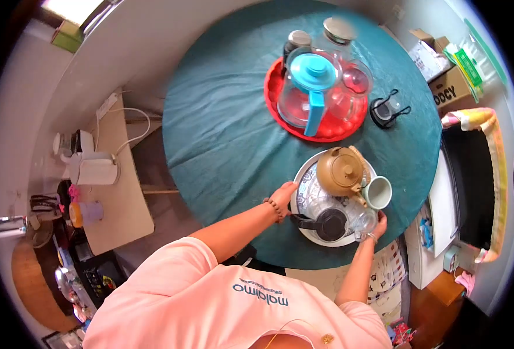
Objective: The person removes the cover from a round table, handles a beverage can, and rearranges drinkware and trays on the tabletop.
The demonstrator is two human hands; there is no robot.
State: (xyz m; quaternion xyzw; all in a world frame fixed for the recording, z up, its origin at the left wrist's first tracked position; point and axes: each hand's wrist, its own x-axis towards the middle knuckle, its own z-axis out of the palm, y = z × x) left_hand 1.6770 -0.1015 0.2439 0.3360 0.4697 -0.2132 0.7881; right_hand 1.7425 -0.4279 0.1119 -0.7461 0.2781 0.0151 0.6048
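Note:
A round white patterned tray (307, 192) lies near the front edge of the green-covered round table. My left hand (286, 198) is closed on its left rim. At the right rim my right hand (378, 225) grips the tray beside a clear glass cup (362, 221); some of its fingers are hidden. On the tray stand a brown teapot (341, 170) and a black-lidded pot (330, 224) with its handle toward my left hand. A pale green cup (377, 193) sits tilted at the tray's right side, by the teapot spout.
Behind the tray, a red tray (273, 96) holds a glass pitcher with a blue lid (313, 71) and other glassware. A black wire holder (386, 110) stands to its right. A side table (114, 215) is at left; boxes (450, 87) are at back right.

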